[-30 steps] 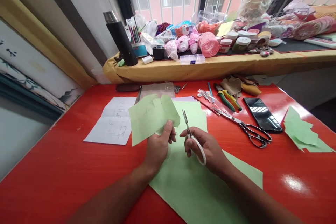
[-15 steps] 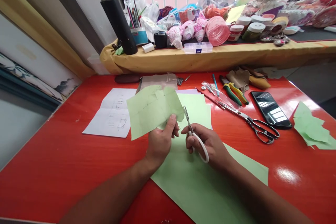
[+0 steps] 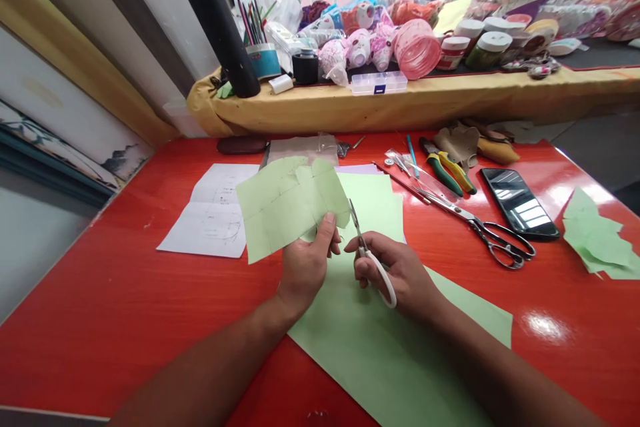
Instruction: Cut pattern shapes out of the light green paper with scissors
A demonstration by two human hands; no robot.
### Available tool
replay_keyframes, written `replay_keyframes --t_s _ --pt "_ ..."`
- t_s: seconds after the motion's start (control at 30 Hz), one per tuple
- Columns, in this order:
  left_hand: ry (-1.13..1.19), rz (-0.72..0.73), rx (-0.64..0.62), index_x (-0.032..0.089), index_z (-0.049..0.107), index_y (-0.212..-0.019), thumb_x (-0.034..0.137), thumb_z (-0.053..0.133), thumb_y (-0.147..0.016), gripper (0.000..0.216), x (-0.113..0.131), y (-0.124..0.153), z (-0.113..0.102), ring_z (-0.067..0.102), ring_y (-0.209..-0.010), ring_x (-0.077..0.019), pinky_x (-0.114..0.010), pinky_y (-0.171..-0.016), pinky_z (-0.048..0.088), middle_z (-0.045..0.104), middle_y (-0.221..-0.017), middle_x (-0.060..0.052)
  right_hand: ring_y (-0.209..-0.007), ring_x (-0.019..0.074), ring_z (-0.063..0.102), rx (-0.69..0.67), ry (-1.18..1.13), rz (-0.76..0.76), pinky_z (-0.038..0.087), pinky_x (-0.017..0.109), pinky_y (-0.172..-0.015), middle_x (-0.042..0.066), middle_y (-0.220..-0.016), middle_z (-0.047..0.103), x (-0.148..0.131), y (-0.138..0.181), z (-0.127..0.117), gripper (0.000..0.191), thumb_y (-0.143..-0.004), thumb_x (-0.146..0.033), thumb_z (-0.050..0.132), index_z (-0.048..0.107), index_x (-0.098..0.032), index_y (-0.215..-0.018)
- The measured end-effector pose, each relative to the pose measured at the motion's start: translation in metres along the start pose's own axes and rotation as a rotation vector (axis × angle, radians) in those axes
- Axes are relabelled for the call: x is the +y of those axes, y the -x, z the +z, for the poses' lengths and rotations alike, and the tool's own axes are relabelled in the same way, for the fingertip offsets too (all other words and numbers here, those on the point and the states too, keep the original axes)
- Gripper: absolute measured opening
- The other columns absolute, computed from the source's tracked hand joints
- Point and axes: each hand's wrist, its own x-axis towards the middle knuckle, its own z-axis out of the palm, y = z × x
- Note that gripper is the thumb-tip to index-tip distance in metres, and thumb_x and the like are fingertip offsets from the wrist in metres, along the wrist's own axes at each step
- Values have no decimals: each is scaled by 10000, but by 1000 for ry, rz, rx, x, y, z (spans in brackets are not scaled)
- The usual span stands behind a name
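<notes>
My left hand (image 3: 309, 263) pinches a piece of light green paper (image 3: 275, 207) at its lower right, thumb on top. The paper is held up off the table, has thin pencil lines on it and a partly cut outline. My right hand (image 3: 393, 270) is closed around the white handles of small scissors (image 3: 383, 273). Their blades point up and lie right at the paper's right edge; whether they touch it I cannot tell. Beneath both hands lies a large green sheet (image 3: 370, 360), with a lighter green sheet (image 3: 373, 197) beyond it.
On the red table (image 3: 150, 320) lie a white sheet with drawings (image 3: 210, 213), large metal scissors (image 3: 480, 223), pliers (image 3: 450, 170), a phone (image 3: 520, 203) and green paper scraps (image 3: 603, 237). A black flask (image 3: 220, 33) and several jars stand on the ledge (image 3: 320, 110) behind.
The view has tilted slightly, so the table's things sit a little higher in it. Both hands keep their hold, and paper and scissors are nearly where they were.
</notes>
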Motion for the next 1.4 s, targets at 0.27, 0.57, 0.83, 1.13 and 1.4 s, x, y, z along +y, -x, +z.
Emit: replay_keyframes --t_s 0.27,0.57,0.83,1.13,1.4 --pt "-18 12 -23 229 655 -589 549 680 -988 512 -1 2 -2 595 -616 -145 -285 -697 509 632 -604 14 -598 166 597 6 -3 0 508 290 -588 -8 -697 625 0 -1 1 516 -970 -702 687 693 -198 -1078" --pt "47 -83 -111 236 798 -711 585 739 -945 424 -3 5 -1 630 -661 -160 -294 -714 517 735 -645 -6 -603 175 639 128 -53 -11 538 294 -591 1 -704 645 -3 -2 0 556 -963 -731 681 698 -188 -1085" --pt "9 -156 -44 253 765 -634 595 759 -916 444 2 7 1 619 -662 -172 -313 -761 504 707 -598 6 -599 176 609 89 25 -13 495 294 -583 -5 -687 632 1 -1 4 491 -981 -679 687 692 -197 -1069" --pt "-58 -175 -8 248 713 -555 585 752 -909 491 1 6 3 631 -648 -174 -320 -742 501 691 -594 1 -606 182 585 86 72 5 475 302 -581 -1 -681 631 3 -3 5 506 -982 -696 664 703 -198 -1066" --pt "-41 -173 -3 237 696 -545 606 756 -904 518 -2 4 4 649 -626 -186 -332 -706 512 691 -578 -17 -610 182 599 78 86 20 489 307 -584 1 -694 644 4 -3 6 529 -975 -727 655 700 -207 -1060"
